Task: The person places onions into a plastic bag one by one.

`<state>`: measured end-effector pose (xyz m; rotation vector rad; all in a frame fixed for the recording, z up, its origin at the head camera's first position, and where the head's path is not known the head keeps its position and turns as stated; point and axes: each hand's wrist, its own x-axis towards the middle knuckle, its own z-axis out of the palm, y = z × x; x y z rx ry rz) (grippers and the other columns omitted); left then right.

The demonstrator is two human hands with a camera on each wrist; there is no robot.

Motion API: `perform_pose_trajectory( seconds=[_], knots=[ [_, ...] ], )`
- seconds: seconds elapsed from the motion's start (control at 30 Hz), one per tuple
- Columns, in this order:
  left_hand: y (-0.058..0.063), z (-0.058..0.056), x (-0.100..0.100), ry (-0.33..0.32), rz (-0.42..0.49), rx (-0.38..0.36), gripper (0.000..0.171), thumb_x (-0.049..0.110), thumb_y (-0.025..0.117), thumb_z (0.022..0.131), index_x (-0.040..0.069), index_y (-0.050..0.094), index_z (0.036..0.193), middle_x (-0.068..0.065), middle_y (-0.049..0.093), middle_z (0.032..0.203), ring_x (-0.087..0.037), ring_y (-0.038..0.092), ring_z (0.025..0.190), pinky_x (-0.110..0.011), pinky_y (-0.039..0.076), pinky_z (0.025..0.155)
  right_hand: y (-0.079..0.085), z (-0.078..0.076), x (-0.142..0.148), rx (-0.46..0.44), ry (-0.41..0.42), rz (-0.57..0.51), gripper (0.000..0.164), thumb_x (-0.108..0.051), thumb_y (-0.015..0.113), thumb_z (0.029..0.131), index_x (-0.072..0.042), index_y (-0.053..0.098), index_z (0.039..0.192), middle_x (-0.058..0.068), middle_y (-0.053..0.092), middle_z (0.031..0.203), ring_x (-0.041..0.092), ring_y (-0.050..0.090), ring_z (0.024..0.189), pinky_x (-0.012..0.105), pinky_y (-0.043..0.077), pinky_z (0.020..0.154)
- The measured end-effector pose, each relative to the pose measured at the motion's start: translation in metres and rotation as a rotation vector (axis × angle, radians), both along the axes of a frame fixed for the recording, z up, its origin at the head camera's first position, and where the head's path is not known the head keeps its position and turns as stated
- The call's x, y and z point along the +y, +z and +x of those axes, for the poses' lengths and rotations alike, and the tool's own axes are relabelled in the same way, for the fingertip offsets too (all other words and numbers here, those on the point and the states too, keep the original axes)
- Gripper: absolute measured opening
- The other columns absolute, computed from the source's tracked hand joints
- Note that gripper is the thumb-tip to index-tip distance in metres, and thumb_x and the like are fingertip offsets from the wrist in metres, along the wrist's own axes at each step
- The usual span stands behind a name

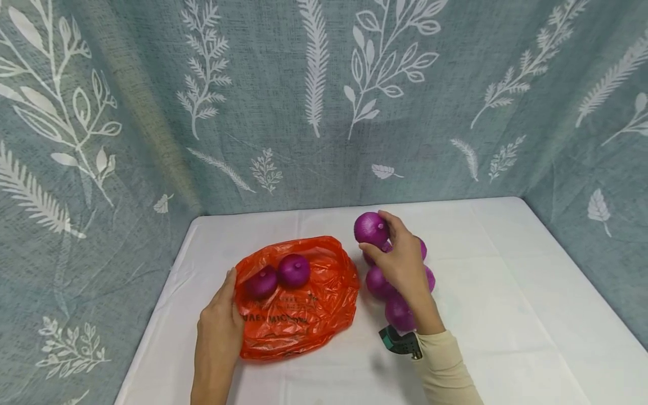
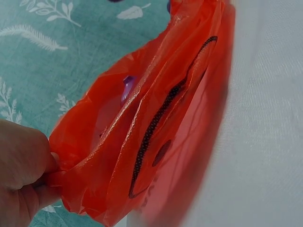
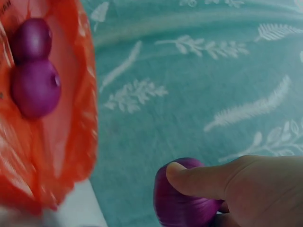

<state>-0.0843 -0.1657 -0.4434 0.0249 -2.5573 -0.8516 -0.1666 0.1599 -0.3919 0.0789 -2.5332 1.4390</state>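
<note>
Onion point(image 1: 371, 229) pinched in the right hand point(image 1: 400, 260), lifted just right of the orange bag point(image 1: 298, 304); the left hand point(image 1: 221, 325) pinches the bag's left edge.

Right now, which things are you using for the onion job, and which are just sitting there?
In use:
- right hand gripping a purple onion
- left hand holding the orange bag open
- two onions in the bag
- loose onions waiting beside it

Just there:
- white tablecloth
- leaf-print curtain
</note>
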Motion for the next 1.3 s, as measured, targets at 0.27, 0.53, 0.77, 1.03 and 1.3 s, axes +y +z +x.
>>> perform_pose_trajectory(
  seconds=[0.27,0.53,0.77,1.03,1.3],
  knots=[
    [0.002,0.001,-0.002,-0.008,0.006,-0.009,0.060,-0.019,0.058,0.096,-0.004,0.050,0.154,-0.025,0.056,0.151,-0.045,0.059,0.133,-0.057,0.052,0.103,-0.010,0.003,-0.031,-0.012,0.045,0.023,0.075,-0.019,0.090,0.087,-0.009,0.054,0.152,0.016,0.067,0.141,0.033,0.069,0.120,0.047,0.058,0.104],
    [0.000,0.000,-0.002,-0.010,0.008,-0.002,0.061,-0.020,0.058,0.096,-0.004,0.050,0.154,-0.025,0.056,0.151,-0.045,0.059,0.133,-0.057,0.052,0.103,-0.023,0.004,-0.056,-0.065,0.080,0.082,0.074,-0.019,0.091,0.086,-0.007,0.056,0.150,0.016,0.068,0.140,0.032,0.067,0.125,0.049,0.057,0.105],
    [-0.001,-0.001,-0.002,-0.015,0.013,0.006,0.057,-0.017,0.058,0.098,-0.004,0.051,0.153,-0.026,0.056,0.150,-0.045,0.060,0.133,-0.057,0.052,0.103,-0.039,0.003,-0.075,-0.086,0.125,0.136,0.072,-0.018,0.090,0.087,-0.005,0.056,0.149,0.020,0.068,0.139,0.036,0.067,0.126,0.052,0.056,0.107],
    [0.000,0.002,-0.004,-0.011,0.012,-0.007,0.062,-0.019,0.058,0.097,-0.002,0.049,0.156,-0.024,0.056,0.151,-0.044,0.059,0.134,-0.056,0.052,0.103,-0.050,0.001,-0.084,-0.092,0.125,0.197,0.072,-0.016,0.091,0.085,-0.002,0.057,0.146,0.025,0.071,0.131,0.038,0.069,0.122,0.052,0.055,0.107],
    [0.000,0.003,-0.007,-0.020,0.009,0.010,0.062,-0.020,0.056,0.097,-0.001,0.049,0.156,-0.024,0.057,0.151,-0.043,0.060,0.133,-0.057,0.053,0.104,-0.058,0.000,-0.090,-0.093,0.115,0.217,0.069,-0.014,0.090,0.086,-0.002,0.057,0.146,0.025,0.072,0.128,0.039,0.070,0.119,0.052,0.056,0.106]
  ],
)
